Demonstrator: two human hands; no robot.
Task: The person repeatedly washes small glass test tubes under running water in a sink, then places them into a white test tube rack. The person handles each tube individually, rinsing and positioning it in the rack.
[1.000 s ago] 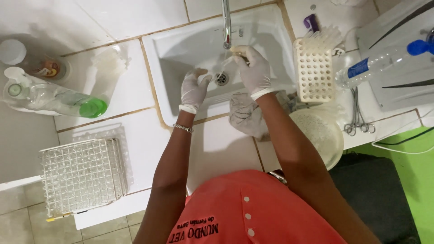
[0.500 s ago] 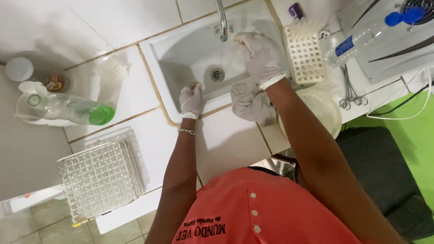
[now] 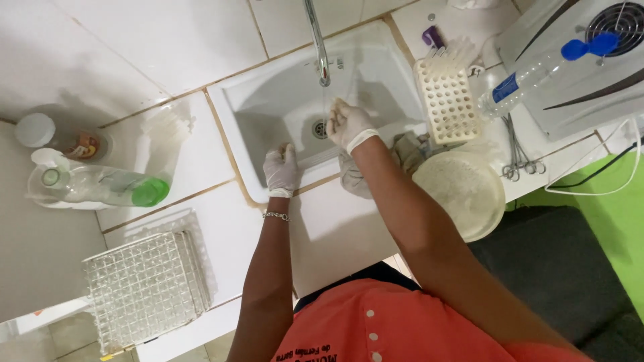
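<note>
Both my hands wear white gloves over a white sink. My right hand is under the metal tap, fingers curled around something small that I cannot make out, with a thin stream of water falling beside it near the drain. My left hand rests at the sink's front rim, fingers curled; whether it holds anything is hidden. A bracelet sits on my left wrist.
A white tube rack stands right of the sink, with a grey cloth, round white lid, scissors and blue-capped bottle nearby. Left are a green-capped bottle and a clear grid rack.
My right hand came back from the right rack side to under the tap. My left hand stayed at the sink's front rim. The view shifted slightly.
</note>
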